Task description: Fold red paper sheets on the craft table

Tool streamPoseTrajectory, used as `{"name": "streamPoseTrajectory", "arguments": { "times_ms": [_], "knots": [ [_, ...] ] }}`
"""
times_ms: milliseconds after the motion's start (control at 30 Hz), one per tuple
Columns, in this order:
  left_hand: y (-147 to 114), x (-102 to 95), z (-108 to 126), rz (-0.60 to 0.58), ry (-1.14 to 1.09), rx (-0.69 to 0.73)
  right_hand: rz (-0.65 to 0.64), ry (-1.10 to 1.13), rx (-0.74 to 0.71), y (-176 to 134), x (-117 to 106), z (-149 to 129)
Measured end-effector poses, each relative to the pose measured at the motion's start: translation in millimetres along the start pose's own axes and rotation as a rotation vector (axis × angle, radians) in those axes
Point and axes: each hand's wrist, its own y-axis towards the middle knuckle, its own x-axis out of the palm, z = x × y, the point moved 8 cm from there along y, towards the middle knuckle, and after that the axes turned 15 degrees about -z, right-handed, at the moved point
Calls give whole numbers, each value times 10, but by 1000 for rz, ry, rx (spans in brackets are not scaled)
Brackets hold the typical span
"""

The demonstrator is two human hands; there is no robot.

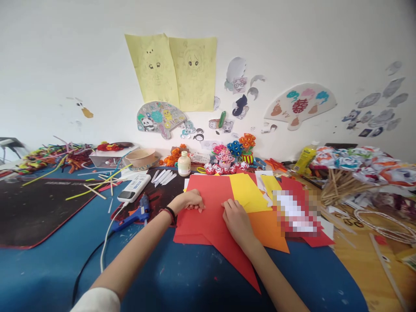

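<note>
Red paper sheets (211, 190) lie on the blue table cover in front of me, one with a long corner pointing toward me. My left hand (194, 201) rests on the upper sheet near its left side, its fingers curled together; whatever they pinch is hidden. On the same sheet, my right hand (236, 219) lies palm down with its fingers stretched over the paper. Yellow paper (247, 193) and orange paper (268, 227) stick out from under the red to the right of this hand.
A blue glue gun (139, 214) and a white power strip (134, 187) with cords lie left. A glue bottle (184, 164) stands behind the paper. Wooden sticks (341, 186) and a yellow bottle (305, 157) are at right. Pipe-cleaner flowers (235, 148) line the wall.
</note>
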Motion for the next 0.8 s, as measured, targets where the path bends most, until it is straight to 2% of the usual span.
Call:
{"name": "streamPoseTrajectory", "arguments": {
  "times_ms": [467,667,800],
  "knots": [
    [-274,-144,-487,31,-33,-13,30,19,10,-7,-37,27],
    [-266,-143,-487,26,-19,11,20,299,17,117,-26,242],
    [-277,-155,-467,19,-3,33,-136,575,39,282,131,458]
  ]
}}
